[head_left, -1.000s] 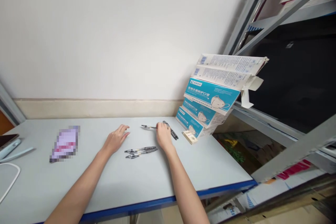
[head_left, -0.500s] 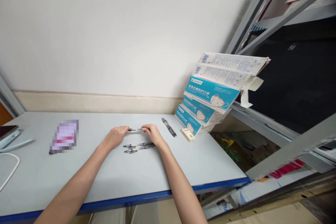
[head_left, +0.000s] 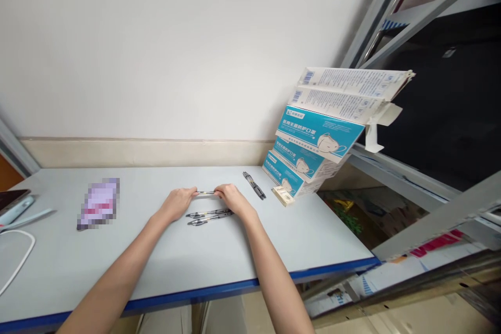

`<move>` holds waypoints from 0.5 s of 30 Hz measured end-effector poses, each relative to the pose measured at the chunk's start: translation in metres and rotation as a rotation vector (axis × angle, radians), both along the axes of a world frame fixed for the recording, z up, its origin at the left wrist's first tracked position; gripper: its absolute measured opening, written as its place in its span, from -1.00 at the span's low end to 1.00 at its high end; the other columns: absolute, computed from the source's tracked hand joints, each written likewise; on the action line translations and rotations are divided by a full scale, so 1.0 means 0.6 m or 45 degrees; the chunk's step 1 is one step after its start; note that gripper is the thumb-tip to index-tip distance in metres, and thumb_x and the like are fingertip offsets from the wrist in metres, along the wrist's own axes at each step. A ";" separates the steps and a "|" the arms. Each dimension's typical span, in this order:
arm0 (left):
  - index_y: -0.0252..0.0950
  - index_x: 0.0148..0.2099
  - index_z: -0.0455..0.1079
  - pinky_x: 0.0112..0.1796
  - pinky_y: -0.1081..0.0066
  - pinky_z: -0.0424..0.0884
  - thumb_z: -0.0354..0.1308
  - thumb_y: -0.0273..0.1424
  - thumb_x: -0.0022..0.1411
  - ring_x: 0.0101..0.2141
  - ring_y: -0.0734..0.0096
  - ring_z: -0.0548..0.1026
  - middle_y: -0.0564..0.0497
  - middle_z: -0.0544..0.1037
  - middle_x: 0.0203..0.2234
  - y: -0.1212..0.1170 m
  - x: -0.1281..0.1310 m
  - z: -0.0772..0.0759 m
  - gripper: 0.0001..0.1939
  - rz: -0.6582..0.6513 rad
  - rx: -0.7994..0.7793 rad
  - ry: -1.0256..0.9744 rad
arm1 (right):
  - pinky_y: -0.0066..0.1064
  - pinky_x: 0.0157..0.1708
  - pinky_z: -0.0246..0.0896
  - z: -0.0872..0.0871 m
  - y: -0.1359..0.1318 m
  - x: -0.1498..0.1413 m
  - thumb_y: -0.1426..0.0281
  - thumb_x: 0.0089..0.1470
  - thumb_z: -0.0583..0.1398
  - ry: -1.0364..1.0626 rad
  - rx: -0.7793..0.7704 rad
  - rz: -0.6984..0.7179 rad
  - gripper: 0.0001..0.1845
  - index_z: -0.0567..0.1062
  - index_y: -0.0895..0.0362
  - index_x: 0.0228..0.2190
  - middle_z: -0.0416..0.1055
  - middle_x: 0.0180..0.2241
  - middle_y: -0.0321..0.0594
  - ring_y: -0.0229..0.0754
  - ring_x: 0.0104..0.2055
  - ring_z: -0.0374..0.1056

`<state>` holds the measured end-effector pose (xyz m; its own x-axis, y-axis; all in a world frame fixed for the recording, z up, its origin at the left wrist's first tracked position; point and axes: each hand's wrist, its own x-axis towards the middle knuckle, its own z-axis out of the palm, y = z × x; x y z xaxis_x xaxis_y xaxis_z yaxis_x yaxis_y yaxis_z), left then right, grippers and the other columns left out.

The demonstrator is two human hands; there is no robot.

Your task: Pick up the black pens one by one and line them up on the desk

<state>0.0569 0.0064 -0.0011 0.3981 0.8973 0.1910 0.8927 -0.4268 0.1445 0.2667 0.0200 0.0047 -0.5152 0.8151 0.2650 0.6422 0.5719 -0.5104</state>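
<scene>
My left hand (head_left: 177,203) and my right hand (head_left: 234,199) both pinch one pen (head_left: 205,192), one hand at each end, just above the pale table (head_left: 164,261). Right below that pen, two more pens (head_left: 208,215) lie side by side on the table between my wrists. Further right, two dark pens (head_left: 254,185) lie together by the mask boxes.
A leaning stack of blue and white mask boxes (head_left: 313,146) stands at the table's back right, with a small carton (head_left: 283,196) at its foot. A blurred packet (head_left: 98,203), a white cable (head_left: 15,263) and a phone (head_left: 11,199) lie at left. Metal shelving (head_left: 430,130) rises on the right.
My right hand has carried a pen from near the boxes leftward to the middle. My left hand, flat and open a second ago, has closed on the pen's other end.
</scene>
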 end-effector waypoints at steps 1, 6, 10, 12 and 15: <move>-0.21 -0.33 0.28 -0.45 0.44 0.19 -0.35 -0.23 0.31 -0.46 0.33 0.44 0.01 0.48 -0.53 0.002 -0.001 -0.002 -0.60 0.010 -0.036 -0.043 | -0.47 -0.28 0.10 0.000 0.001 -0.001 0.40 0.15 0.01 -0.006 0.070 0.000 -0.73 0.49 0.19 -0.41 0.39 -0.45 -0.17 -0.23 -0.35 0.26; -0.21 -0.40 0.27 -0.46 0.46 0.16 -0.36 -0.26 0.31 -0.50 0.37 0.41 0.05 0.46 -0.56 0.011 -0.010 -0.010 -0.57 0.052 -0.047 -0.133 | -0.44 -0.22 0.10 -0.002 0.002 -0.004 0.31 0.13 0.06 0.145 0.138 -0.067 -0.78 0.43 0.15 -0.27 0.41 -0.32 -0.18 -0.22 -0.24 0.28; -0.19 -0.28 0.29 -0.45 0.45 0.16 -0.32 -0.25 0.31 -0.42 0.34 0.46 0.00 0.54 -0.42 0.005 -0.012 -0.007 -0.63 0.094 0.068 0.010 | -0.44 -0.30 0.09 -0.007 0.002 -0.003 0.29 0.15 0.01 0.087 -0.104 -0.149 -0.74 0.45 0.10 -0.29 0.43 -0.49 -0.29 -0.24 -0.37 0.31; -0.21 -0.26 0.30 -0.44 0.46 0.17 -0.31 -0.26 0.32 -0.40 0.34 0.47 -0.03 0.55 -0.38 0.001 -0.010 -0.005 -0.64 0.106 0.080 0.077 | -0.45 -0.28 0.08 -0.012 0.005 -0.002 0.32 0.10 0.07 0.079 -0.089 -0.121 -0.81 0.46 0.11 -0.35 0.44 -0.44 -0.28 -0.24 -0.35 0.31; -0.23 -0.24 0.31 -0.43 0.45 0.18 -0.28 -0.28 0.32 -0.37 0.31 0.48 -0.06 0.55 -0.38 -0.001 -0.008 -0.006 -0.66 0.143 0.105 0.080 | -0.44 -0.24 0.08 -0.020 0.010 0.000 0.26 0.01 0.16 0.205 -0.014 -0.199 -0.65 0.36 0.12 -0.14 0.42 -0.20 -0.22 -0.24 -0.28 0.30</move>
